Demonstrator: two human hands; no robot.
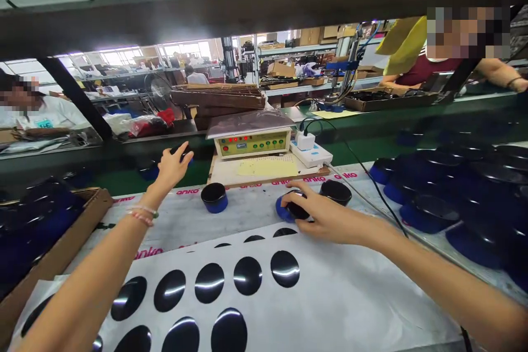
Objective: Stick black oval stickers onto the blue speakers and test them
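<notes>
My left hand reaches over the green belt with its fingers apart. A dark blue piece shows just behind those fingers, partly hidden; I cannot tell whether they touch it. My right hand has its fingers curled round a round blue cap with a black top on the table. Just behind that hand stands another black-topped cap. Between my hands sits a blue cap with its black face up. Below them lies a white sheet bearing rows of glossy black discs.
A control box with lit red digits stands beyond the table, beside a white power strip with cables. Many blue caps crowd the right side. A cardboard box of caps is at left. Two people sit across the belt.
</notes>
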